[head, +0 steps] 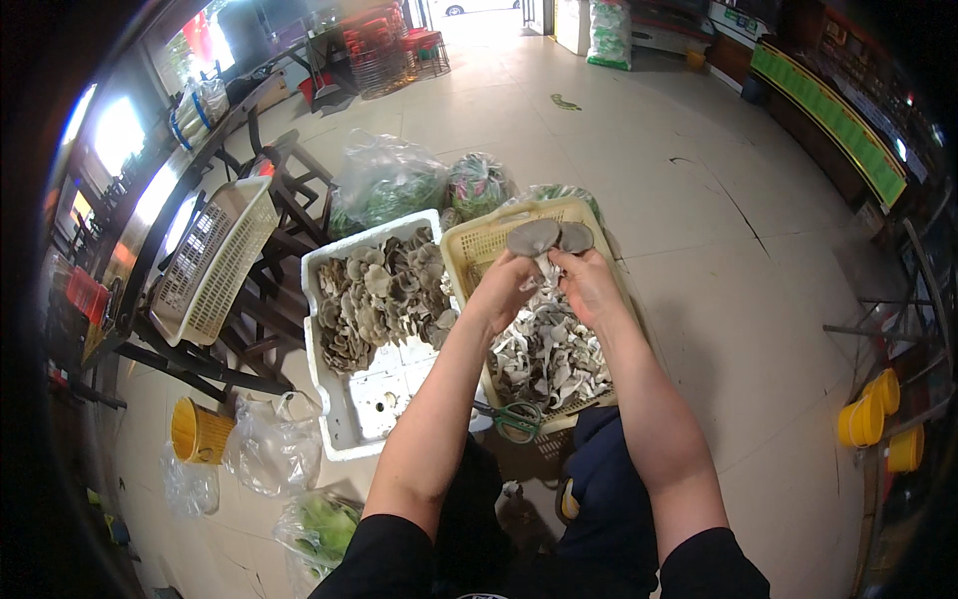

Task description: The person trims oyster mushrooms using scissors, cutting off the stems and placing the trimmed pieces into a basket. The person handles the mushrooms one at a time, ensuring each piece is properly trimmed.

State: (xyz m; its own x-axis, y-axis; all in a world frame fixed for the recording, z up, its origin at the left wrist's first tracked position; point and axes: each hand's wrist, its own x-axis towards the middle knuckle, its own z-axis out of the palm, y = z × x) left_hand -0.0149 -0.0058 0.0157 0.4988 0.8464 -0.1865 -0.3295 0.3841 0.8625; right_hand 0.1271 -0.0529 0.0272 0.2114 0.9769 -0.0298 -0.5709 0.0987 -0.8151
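Observation:
Between my two hands is a clump of oyster mushrooms point(533, 238) with broad grey caps and pale stems. My left hand point(507, 286) grips it from the left, and my right hand point(587, 283) from the right, thumbs near the stems. They are above a yellow perforated plastic basket point(468, 258), where torn mushroom pieces point(550, 356) lie heaped. To the left, whole oyster mushrooms point(382, 284) fill the far part of a white foam box point(329, 434). Green-handled scissors point(518, 422) rest at the basket's near edge, blades pointing left.
Plastic bags of greens point(393, 180) stand behind the containers. A pale perforated basket point(217, 262) leans on wooden stools point(288, 168) at left. A yellow bucket point(200, 430) and clear plastic bags point(273, 445) lie left of the foam box. A bag of leafy vegetables point(323, 524) is near my left side.

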